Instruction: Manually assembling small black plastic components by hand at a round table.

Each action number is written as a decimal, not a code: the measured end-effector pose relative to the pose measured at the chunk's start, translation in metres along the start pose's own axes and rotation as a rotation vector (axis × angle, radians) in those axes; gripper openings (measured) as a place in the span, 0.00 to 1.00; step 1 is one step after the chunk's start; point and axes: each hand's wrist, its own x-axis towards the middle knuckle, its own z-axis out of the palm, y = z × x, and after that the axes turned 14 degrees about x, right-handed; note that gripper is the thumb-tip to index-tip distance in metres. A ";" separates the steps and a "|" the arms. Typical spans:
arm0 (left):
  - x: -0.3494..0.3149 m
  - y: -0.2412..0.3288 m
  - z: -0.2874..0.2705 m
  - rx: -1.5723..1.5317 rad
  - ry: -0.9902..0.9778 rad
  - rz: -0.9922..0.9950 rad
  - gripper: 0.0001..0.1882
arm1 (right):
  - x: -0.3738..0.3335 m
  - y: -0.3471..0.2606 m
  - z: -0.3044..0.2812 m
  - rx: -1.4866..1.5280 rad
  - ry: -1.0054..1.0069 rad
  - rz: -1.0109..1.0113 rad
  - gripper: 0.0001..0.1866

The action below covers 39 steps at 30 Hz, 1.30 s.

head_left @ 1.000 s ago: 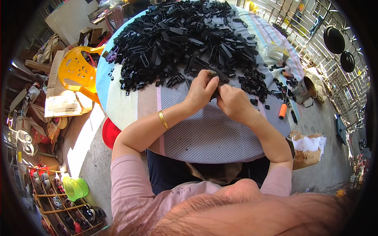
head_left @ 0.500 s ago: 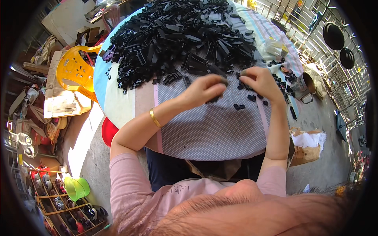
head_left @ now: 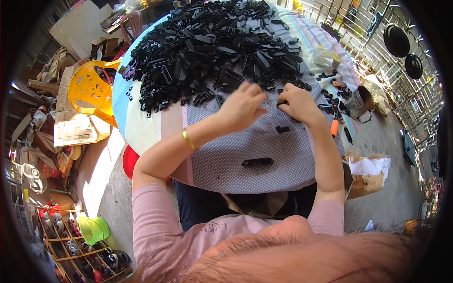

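A large heap of black plastic parts (head_left: pixel 188 52) covers the far part of the round table. At the heap's near edge is my left hand (head_left: pixel 243 106), its fingers bent and the thumb apart, with nothing visible between them. Just to its right, my right hand (head_left: pixel 299 104) has its fingertips closed on a small black plastic part (head_left: pixel 282 102), mostly hidden by the fingers. Nearer me lies a small loose black piece (head_left: pixel 282 129). A longer black part (head_left: pixel 257 162) rests by itself near the table's front edge.
Right of my right forearm lies an orange-handled tool (head_left: pixel 334 127) among scattered black bits. A metal mug (head_left: pixel 362 101) lies tipped at the table's right edge, with a clear plastic bag (head_left: pixel 325 57) beyond it. A yellow chair (head_left: pixel 89 87) stands at the left.
The longer black part now lies near the front edge, where only cloth showed. My left hand has risen slightly. The orange-handled tool now shows at right, and fewer small pieces lie by my right hand.
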 end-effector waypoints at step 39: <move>-0.010 0.014 0.002 -0.855 -0.069 -0.639 0.11 | -0.001 -0.057 0.026 0.132 0.523 -0.322 0.05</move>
